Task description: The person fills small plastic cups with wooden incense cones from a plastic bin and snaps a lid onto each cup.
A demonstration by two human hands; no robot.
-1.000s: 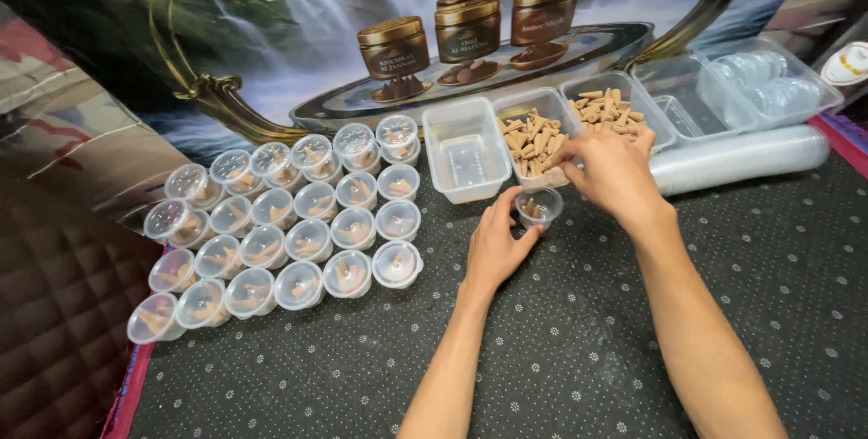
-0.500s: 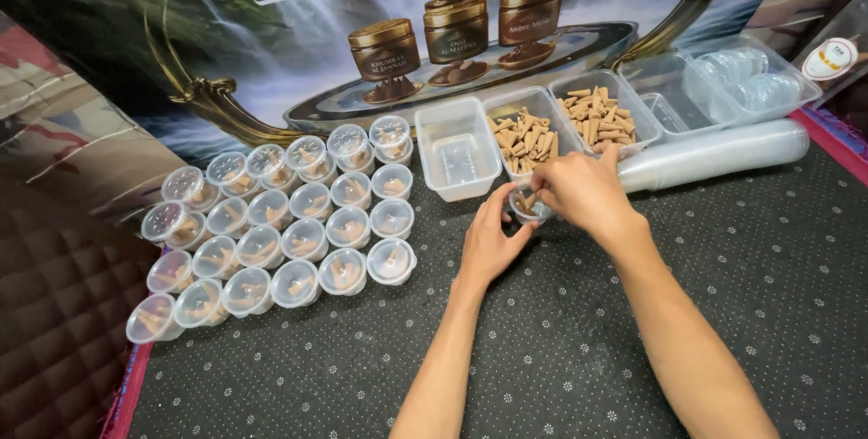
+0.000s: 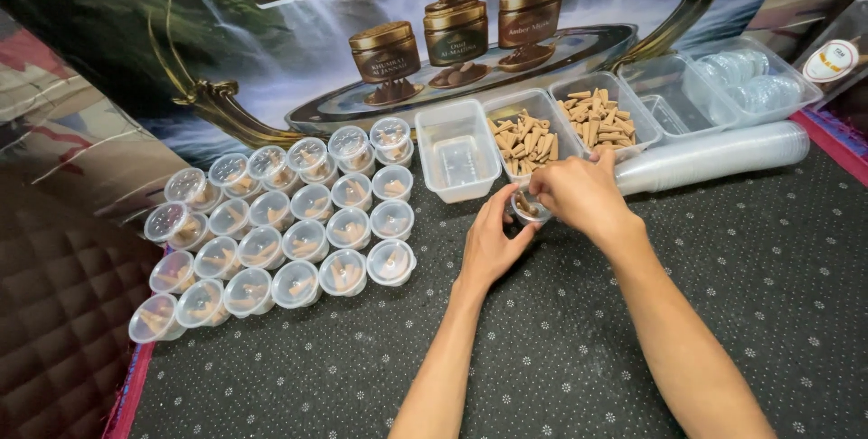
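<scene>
My left hand (image 3: 489,245) cups a small clear plastic cup (image 3: 527,209) that rests on the dark dotted mat (image 3: 633,349). My right hand (image 3: 579,195) is over the cup's mouth, fingertips pinched on tan incense cones inside it. Just beyond the hands stand two clear trays of tan cones (image 3: 528,139) (image 3: 599,119) and an empty clear tray (image 3: 457,160). The cup is mostly hidden by my fingers.
Several lidded small cups (image 3: 271,222) with cones inside stand in rows at the left. A lying stack of clear lids (image 3: 714,157) and tubs of lids (image 3: 737,82) sit at the right. A printed waterfall banner (image 3: 271,50) backs the mat.
My right hand has come back from the cone tray to the cup's mouth. The left hand keeps hold of the cup; the view has shifted slightly.
</scene>
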